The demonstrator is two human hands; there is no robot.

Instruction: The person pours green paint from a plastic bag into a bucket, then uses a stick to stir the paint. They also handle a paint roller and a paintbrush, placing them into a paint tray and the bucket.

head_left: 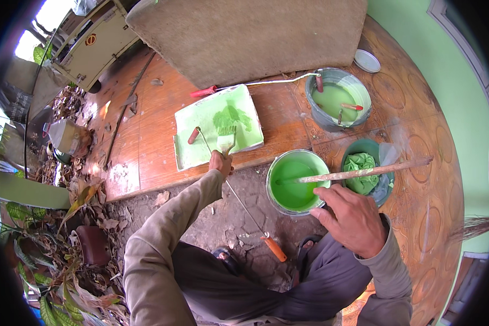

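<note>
My left hand (221,162) grips a flat paintbrush (227,140), its green bristles over the paint-smeared white tray (244,103). Beside it in the tray lies a small paint roller (194,135); its thin wire runs past my left hand to an orange handle (275,248) over the ground. Bright green paint fills a white bucket (273,190) to the right of the tray. A wooden stick (375,169) stands slanted in the paint and leans across the rim. Just under the stick, at the bucket's right rim, my right hand (350,217) is open, thumb and forefinger apart.
A grey bucket (313,111) of pale green liquid holds a second roller and a brush. Green cloth (362,171) sits in a smaller tub (349,152). A big brown slab (250,38) stands behind the tray. Plants (32,255) and dry leaves lie left, a green wall (429,60) right.
</note>
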